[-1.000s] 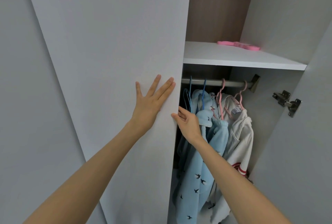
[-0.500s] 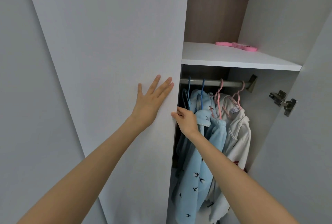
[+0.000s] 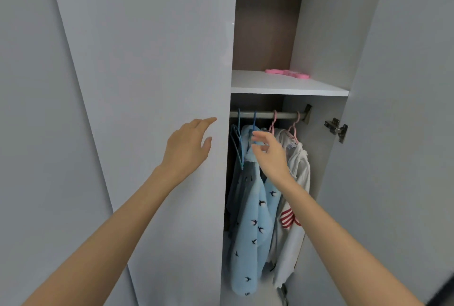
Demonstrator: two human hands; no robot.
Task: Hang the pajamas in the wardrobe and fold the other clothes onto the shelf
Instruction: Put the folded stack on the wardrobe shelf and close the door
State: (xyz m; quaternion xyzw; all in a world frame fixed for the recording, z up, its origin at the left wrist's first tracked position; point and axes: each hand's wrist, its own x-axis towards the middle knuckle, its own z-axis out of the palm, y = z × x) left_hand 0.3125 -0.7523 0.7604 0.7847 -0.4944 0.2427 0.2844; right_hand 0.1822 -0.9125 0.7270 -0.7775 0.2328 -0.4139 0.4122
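The wardrobe stands partly open. Light blue pajamas with small dark birds (image 3: pixel 253 227) hang on a blue hanger (image 3: pixel 254 121) from the metal rail (image 3: pixel 285 115). Beside them a white garment with red stripes (image 3: pixel 293 205) hangs on a pink hanger (image 3: pixel 293 128). An empty blue hanger (image 3: pixel 237 143) hangs at the rail's left end. My left hand (image 3: pixel 189 148) hovers by the edge of the left door (image 3: pixel 157 84), fingers apart. My right hand (image 3: pixel 270 153) is open in front of the hanging pajamas, holding nothing.
A white shelf (image 3: pixel 282 85) sits above the rail, with a flat pink hanger (image 3: pixel 287 73) lying at its back. The right door (image 3: pixel 405 133) stands open, its metal hinge (image 3: pixel 336 128) showing. Grey wardrobe panels fill the left side.
My left hand has lifted off the left door's face. My right hand has let go of the door edge and moved right and up, in front of the clothes.
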